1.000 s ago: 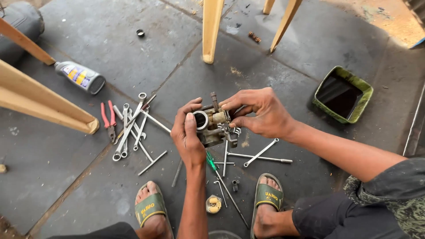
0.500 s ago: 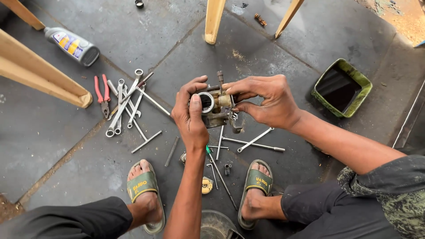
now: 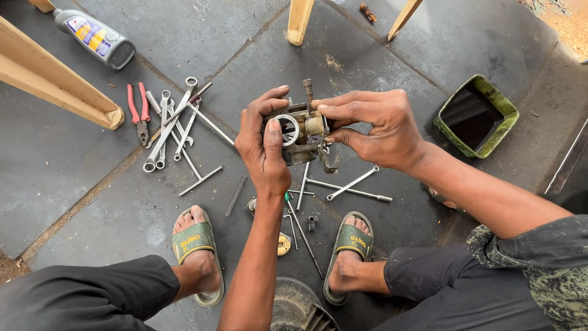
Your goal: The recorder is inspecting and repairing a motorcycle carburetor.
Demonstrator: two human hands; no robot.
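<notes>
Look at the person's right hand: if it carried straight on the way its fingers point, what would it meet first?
The right hand points leftward; beyond the metal engine part it already grips, it would probably meet the left hand, which clasps the part's other side.

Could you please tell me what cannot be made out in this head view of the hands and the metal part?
- Metal part: its left side and back are hidden by the left hand and the right hand.
- Small bits on the floor between the sandals: too small to identify.
- Round object at the bottom edge: cut off by the frame.
- Green tray: its contents are just dark.
</notes>
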